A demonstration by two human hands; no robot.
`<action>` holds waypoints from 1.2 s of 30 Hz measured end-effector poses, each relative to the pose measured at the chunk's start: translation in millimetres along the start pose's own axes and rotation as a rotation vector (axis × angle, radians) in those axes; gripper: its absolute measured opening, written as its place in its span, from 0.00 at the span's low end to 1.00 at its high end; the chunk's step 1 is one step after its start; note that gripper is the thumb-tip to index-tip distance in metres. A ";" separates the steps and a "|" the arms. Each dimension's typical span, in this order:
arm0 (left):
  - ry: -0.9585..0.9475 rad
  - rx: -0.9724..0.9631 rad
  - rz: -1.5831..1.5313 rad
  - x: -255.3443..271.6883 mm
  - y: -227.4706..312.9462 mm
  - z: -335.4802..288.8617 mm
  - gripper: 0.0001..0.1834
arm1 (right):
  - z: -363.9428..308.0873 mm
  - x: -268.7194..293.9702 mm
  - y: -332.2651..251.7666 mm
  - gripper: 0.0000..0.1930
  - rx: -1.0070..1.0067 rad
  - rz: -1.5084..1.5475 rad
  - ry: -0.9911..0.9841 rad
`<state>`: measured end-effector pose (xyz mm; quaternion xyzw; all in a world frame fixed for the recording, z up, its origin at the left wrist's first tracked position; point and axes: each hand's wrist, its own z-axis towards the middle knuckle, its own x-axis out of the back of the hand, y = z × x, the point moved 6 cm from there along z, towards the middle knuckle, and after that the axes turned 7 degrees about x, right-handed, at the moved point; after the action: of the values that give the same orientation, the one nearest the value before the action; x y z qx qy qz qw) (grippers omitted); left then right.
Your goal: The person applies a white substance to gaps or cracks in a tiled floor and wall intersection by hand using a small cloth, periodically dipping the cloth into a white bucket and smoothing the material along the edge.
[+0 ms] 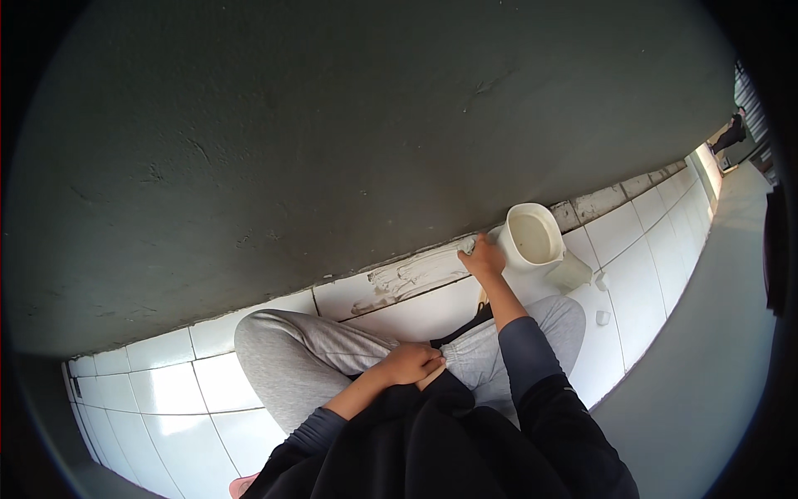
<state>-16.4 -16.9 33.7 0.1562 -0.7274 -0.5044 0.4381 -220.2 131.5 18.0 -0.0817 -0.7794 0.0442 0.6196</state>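
My right hand [485, 257] reaches to the foot of the dark grey wall. Its fingers close on a small whitish lump [466, 246], its kind unclear, against a tile strip smeared with white paste [416, 277]. Just right of this hand stands a white plastic jug [532, 239] with cloudy liquid inside. My left hand [411, 363] rests closed in my lap, its fingers curled. A pale beige edge [431, 376] shows beneath it; whether the hand holds it is hidden. Below my right wrist, a thin light-brown stick [484, 296] shows beside a black strip [465, 323].
Beside the jug lies a translucent container [570, 273], with two small clear pieces [603, 299] on the white tiles [632, 287]. The grey wall [332, 150] rises ahead. A pink object [242, 485] sits at the lower left. Another person [731, 135] is far right.
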 end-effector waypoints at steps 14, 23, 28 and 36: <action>-0.011 0.026 0.032 1.0 2.2 -4.6 0.16 | -39.2 -11.3 -5.7 0.27 0.005 0.000 0.007; -0.058 0.054 0.087 -7.6 -5.5 0.9 0.16 | -64.9 -29.7 -48.6 0.27 0.110 0.001 0.009; -0.005 0.031 0.081 -3.7 -4.1 -3.9 0.17 | -70.2 -34.0 -62.1 0.29 0.230 -0.012 -0.054; -0.010 0.038 0.113 -7.0 -3.4 0.0 0.17 | -35.6 -7.8 8.1 0.27 -0.056 -0.029 0.044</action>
<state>-13.1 -13.7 27.4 0.1207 -0.7468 -0.4658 0.4591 -183.3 137.0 17.2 -0.0885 -0.7676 0.0115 0.6347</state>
